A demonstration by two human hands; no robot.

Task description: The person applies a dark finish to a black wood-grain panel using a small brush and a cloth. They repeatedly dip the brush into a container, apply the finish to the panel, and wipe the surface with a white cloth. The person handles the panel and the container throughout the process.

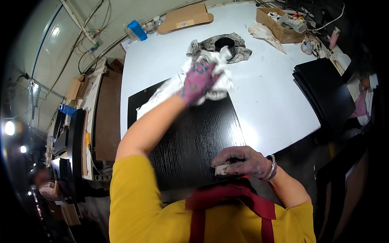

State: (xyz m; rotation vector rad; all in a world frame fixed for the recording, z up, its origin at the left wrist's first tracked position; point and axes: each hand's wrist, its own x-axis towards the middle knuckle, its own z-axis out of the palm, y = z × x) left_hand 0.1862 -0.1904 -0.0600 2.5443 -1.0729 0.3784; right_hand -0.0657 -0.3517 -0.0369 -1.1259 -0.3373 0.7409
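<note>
My left hand, in a stained pink glove, is stretched forward and closed on a crumpled white cloth. The cloth trails back over the far end of a black wood-grained board, which lies on the white table top. At the board's near right corner, my right hand, gloved and darkly smudged, grips a small greyish-white block between thumb and fingers. Just past the white cloth, a black round container rests on a black-stained rag.
Stacked black panels occupy the table's right edge. Along the far side are a flat cardboard box, a blue cup and an open carton of wrappings. On the left, another bench holds a yellow-handled tool; a person is beyond.
</note>
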